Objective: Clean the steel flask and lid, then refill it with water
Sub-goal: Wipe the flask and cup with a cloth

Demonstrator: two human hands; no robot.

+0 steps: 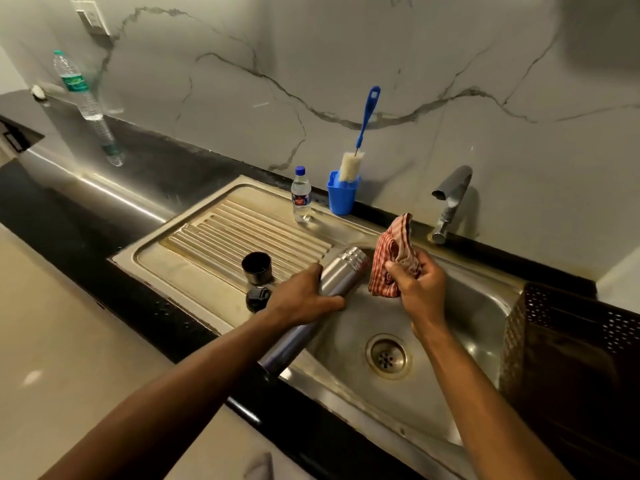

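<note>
1. Steel flask (341, 275): rigid polished metal cylinder, uncapped, held tilted over the left edge of the sink (460, 306), mouth up and away, base toward the person. Judged smooth and likely slippery if wet; probably light if empty. Best held round the mid-body, as it is now.
2. Left hand (304, 299): fingers wrapped round the flask's middle, clamped on it; forearm reaches in from the lower left.
3. Checked cloth (393, 258): soft, limp, bunched; lies just beside the flask's neck. Whether it touches cannot be told.
4. Right hand (420, 289): fingers curled, gripping the bunched cloth above the basin.
5. Lid cup (257, 268): dark, standing upright on the ribbed drainboard (221, 233), apart from the flask.
6. Stopper (258, 298): black, resting just in front of the cup, beside the left wrist.
7. Tap (450, 202): behind the basin; no water visibly running.
</note>
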